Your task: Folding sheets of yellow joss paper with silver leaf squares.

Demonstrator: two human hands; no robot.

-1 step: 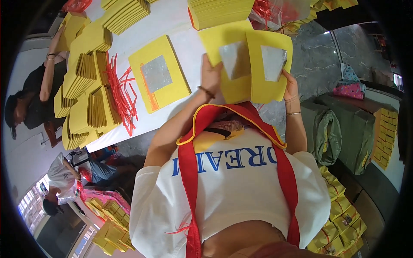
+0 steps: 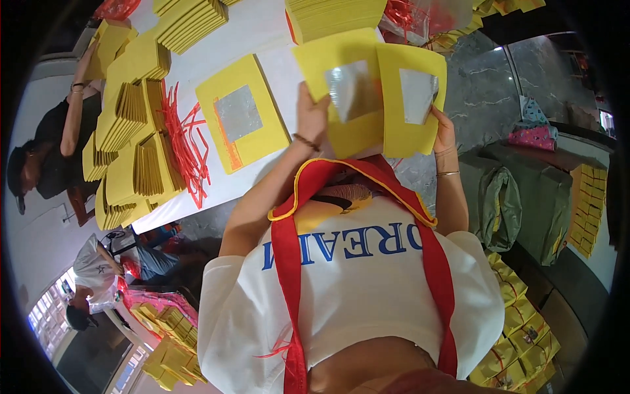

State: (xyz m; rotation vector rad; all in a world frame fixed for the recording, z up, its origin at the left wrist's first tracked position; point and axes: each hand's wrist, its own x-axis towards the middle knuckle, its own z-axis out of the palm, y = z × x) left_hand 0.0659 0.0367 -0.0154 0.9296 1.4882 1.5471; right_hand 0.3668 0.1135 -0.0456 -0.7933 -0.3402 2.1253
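Note:
My left hand (image 2: 312,117) is closed on the left edge of a yellow paper sheet (image 2: 354,131) with a silver patch. A second yellow sheet (image 2: 413,136), also bearing a silver patch, has its right edge pinched in my right hand (image 2: 443,130). The two sheets stand side by side in front of my chest, their inner edges meeting. Left of them on the white table lies a neat yellow stack (image 2: 272,134), its top showing a silver square and an orange strip. Red ties (image 2: 182,141) are strewn beyond that stack.
Fanned yellow paper bundles (image 2: 125,108) crowd the table's left side, and a tall yellow stack (image 2: 335,18) stands at the back. A co-worker in black (image 2: 56,148) handles yellow pieces at far left. Green covered boxes (image 2: 535,197) stand at right.
My left hand has shifted a little left and up, carrying the left sheet's edge with it. My right hand holds its place.

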